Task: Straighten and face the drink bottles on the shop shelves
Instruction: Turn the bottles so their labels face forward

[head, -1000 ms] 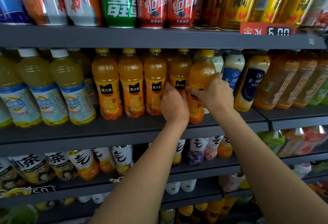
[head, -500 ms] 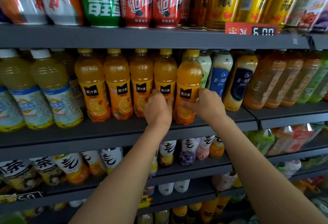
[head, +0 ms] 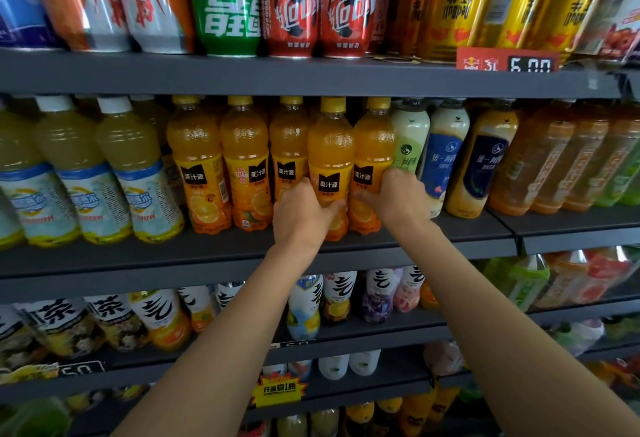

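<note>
On the middle shelf (head: 207, 256), orange juice bottles labelled 美汁源 stand in a row. The left hand (head: 300, 215) grips the fourth bottle (head: 330, 159) low down, at the shelf's front edge; the right hand (head: 398, 199) grips the fifth (head: 373, 146) just beside it. Both hands hide the lower labels. A tag (head: 507, 60) above right reads 6.00.
</note>
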`<state>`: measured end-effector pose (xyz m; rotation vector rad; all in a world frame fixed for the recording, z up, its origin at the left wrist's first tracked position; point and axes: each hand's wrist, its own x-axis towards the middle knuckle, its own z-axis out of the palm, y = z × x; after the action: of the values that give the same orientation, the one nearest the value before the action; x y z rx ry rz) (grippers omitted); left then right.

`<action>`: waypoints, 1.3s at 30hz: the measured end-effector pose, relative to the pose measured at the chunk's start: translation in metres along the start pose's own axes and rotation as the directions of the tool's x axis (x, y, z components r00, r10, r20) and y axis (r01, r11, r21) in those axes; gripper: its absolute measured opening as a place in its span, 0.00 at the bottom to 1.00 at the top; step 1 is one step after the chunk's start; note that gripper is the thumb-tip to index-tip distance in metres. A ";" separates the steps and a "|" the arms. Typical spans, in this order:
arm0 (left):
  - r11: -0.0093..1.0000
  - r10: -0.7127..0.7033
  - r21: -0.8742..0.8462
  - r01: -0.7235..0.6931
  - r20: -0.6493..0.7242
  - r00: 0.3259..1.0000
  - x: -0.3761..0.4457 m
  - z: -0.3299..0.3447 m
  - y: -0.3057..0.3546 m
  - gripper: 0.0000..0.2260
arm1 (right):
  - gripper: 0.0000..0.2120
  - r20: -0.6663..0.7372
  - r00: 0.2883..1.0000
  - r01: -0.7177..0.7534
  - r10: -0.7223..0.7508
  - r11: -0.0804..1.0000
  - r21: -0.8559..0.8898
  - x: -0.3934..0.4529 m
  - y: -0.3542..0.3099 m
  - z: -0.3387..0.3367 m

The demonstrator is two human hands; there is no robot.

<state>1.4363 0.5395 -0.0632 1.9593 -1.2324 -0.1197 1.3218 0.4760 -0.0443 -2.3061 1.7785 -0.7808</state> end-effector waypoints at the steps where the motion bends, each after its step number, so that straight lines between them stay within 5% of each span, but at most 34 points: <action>1: 1.000 0.012 0.000 -0.012 0.007 1.000 0.000 -0.003 -0.002 0.21 | 0.22 -0.017 1.000 0.004 -0.004 1.000 -0.031 0.002 -0.004 0.003; 9: 0.996 0.094 0.002 -0.094 0.012 0.995 0.001 -0.008 -0.010 0.22 | 0.12 0.004 0.990 -0.137 0.137 0.988 0.069 0.025 -0.026 0.033; 15: 0.995 0.100 0.006 -0.100 0.015 0.995 0.004 -0.006 -0.014 0.23 | 0.18 0.116 0.977 -0.200 0.180 0.961 0.193 0.037 -0.026 0.035; 24: 0.996 0.073 0.059 -0.070 -0.047 0.996 0.004 0.002 -0.011 0.22 | 0.12 0.158 0.986 0.001 -0.049 0.957 0.290 0.025 -0.004 0.014; 39: 0.998 -0.020 0.057 0.029 -0.160 0.987 0.020 0.021 -0.003 0.25 | 0.13 0.395 0.914 -0.037 -0.091 0.952 0.305 0.031 0.008 -0.009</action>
<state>1.4394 0.5129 -0.0732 1.9933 -1.1188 0.0610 1.3161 0.4469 -0.0296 -2.0981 1.3416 -0.4887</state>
